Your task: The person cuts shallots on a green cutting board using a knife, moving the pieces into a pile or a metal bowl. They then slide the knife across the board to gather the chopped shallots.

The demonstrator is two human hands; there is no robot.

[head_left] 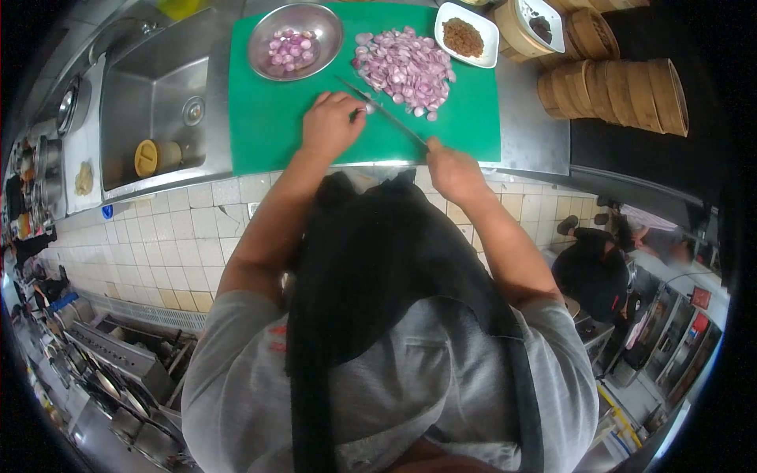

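Observation:
In the head view my right hand [456, 171] is wrapped round the handle of a knife [400, 124], whose blade slants up and left across the green cutting board [276, 130]. My left hand [333, 124] is closed, its curled fingertips on a small shallot [369, 109] beside the blade. Part of that shallot is hidden by fingers and knife. Just beyond the blade lies a heap of sliced shallots [404, 67]. A metal bowl [259, 55] with whole peeled shallots [292, 49] stands at the board's upper left.
A white dish [490, 57] of brown crumbly food sits at the board's upper right, near another white container [558, 41]. Bamboo steamers [623, 93] are stacked at right. Left of the board is a sink [154, 94] holding a yellow-lidded container [147, 158]. Another person [591, 272] is behind, at right.

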